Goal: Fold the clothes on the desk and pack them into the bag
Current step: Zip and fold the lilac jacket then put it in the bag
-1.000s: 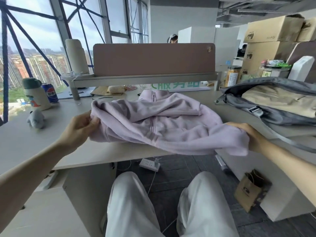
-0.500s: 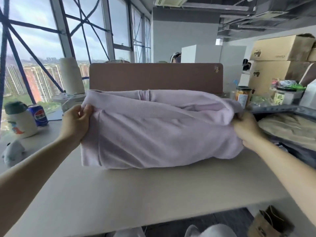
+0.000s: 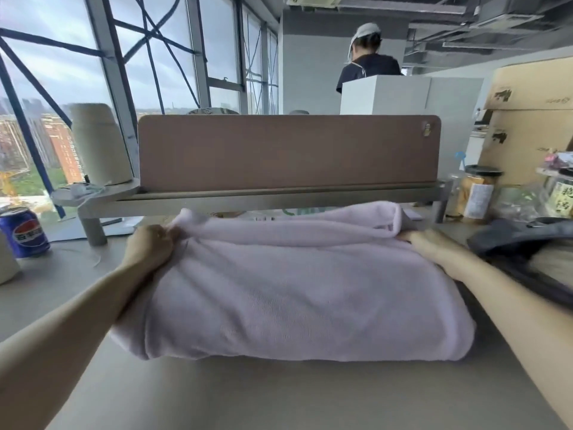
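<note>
While it lies folded on the pale desk (image 3: 217, 395), the lilac fleece garment (image 3: 294, 293) is gripped at its far corners by left hand (image 3: 148, 246) and right hand (image 3: 434, 243) (presumably to square the fold), beside the grey fabric bag (image 3: 521, 240)

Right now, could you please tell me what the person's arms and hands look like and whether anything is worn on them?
Both arms are bare up to the frame edge: no sleeves show. The left hand and right hand wear no gloves, and no watch, bracelet or marking shows at either wrist. The pink garment hides some fingers, so a ring cannot be ruled out.
</note>
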{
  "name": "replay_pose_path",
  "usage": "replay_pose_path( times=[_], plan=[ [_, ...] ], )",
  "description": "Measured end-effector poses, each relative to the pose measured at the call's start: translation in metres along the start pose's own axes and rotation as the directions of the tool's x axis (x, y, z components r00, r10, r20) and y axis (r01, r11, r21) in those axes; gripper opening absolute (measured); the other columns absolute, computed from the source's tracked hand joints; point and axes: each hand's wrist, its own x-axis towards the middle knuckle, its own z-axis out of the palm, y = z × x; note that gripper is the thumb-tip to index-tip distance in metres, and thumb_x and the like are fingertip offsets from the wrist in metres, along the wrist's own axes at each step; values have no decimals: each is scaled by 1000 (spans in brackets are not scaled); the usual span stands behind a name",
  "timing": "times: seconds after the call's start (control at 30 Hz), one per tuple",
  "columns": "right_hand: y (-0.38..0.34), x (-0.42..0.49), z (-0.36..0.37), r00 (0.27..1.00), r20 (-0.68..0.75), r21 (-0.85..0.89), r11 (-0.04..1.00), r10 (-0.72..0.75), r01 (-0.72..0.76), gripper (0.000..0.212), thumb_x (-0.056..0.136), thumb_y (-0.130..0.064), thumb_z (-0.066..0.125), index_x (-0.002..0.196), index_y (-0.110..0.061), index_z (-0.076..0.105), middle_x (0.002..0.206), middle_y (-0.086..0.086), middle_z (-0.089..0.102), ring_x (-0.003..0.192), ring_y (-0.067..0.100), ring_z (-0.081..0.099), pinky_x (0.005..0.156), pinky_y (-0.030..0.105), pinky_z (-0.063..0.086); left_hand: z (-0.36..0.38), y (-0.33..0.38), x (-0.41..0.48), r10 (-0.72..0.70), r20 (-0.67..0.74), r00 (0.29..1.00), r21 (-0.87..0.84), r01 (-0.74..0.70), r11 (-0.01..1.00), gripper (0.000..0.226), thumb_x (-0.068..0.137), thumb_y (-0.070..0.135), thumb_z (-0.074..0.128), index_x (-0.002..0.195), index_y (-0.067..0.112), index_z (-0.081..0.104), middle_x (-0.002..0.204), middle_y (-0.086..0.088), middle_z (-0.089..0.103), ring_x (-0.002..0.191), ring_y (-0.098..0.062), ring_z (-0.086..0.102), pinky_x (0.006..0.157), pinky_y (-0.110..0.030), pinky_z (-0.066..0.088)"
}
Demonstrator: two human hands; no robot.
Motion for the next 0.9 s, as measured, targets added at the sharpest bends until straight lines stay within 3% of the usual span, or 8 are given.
replay_pose_path(
  times=[0.1, 0.2, 0.3, 0.47, 0.53, 0.67, 0.8, 0.9],
  plan=[
    [23, 10, 28, 989, 135, -412, 904, -58, 110, 39, 81, -56, 55, 86, -19, 61, 97, 5, 68, 82, 21, 61, 68, 32, 47, 34, -30, 1, -100, 283, 954, 192, 46, 980, 47, 97, 43, 56, 63, 11, 54, 86, -18, 64, 87, -33, 59, 69, -34, 36],
    [16, 10, 23, 965, 192, -245, 943, -179, 224, 50, 87, -49, 62, 130, -29, 45, 127, 0, 50, 112, 21, 53, 88, 34, 42, 25, -35, 8, -40, 286, 958, 228, -27, 973, 49, 77, 60, 67, 73, 12, 57, 79, -9, 63, 84, -31, 62, 67, -35, 42],
    [-4, 17, 18, 867, 288, -174, 868, -407, 466, 68, 90, -48, 64, 148, -39, 30, 150, -11, 29, 141, 12, 30, 111, 32, 29, 9, -22, 18, 176, 325, 929, 133, -229, 964, 82, 49, 69, 64, 115, 21, 59, 118, -1, 59, 109, -24, 56, 94, -42, 46],
    [-24, 39, 52, 778, 442, -319, 732, -447, 602, 44, 94, -44, 60, 134, -29, 51, 132, -17, 48, 124, 8, 47, 103, 25, 35, 40, 20, 25, 301, 569, 765, 319, -543, 777, 42, 85, 70, 50, 120, 47, 54, 117, 26, 56, 114, -6, 51, 105, -40, 28],
    [-26, 47, 64, 800, 449, -383, 723, -399, 575, 30, 94, -48, 57, 109, -23, 63, 113, -10, 62, 103, 17, 58, 90, 33, 44, 58, 23, 31, 287, 612, 736, 390, -598, 700, 8, 96, 40, 53, 96, 35, 60, 93, 15, 59, 97, -15, 55, 87, -32, 36],
    [-34, 50, 57, 764, 311, -378, 664, -565, 645, 61, 82, -65, 54, 71, -5, 57, 74, 8, 62, 72, 29, 56, 67, 38, 44, 53, 10, 46, 607, 419, 676, 65, -689, 722, 35, 83, 34, 64, 60, 22, 40, 58, 9, 41, 56, -13, 38, 49, -18, 28],
    [-53, 59, 39, 780, -2, -402, 715, -625, 572, 44, 89, -45, 66, 65, -11, 51, 68, 7, 57, 73, 32, 50, 60, 37, 33, 46, 26, 59, 549, 124, 826, 42, -557, 829, 39, 89, 40, 68, 64, 21, 44, 62, 1, 50, 63, -28, 46, 58, -36, 36],
    [-57, 56, 71, 853, 52, -569, 687, -519, 452, 20, 91, -39, 55, 82, -21, 56, 93, 5, 61, 88, 28, 51, 76, 38, 41, 78, 18, 52, 538, 237, 809, 163, -579, 799, 39, 79, 61, 53, 67, 26, 41, 65, 6, 47, 69, -27, 51, 62, -37, 41]
  ],
)
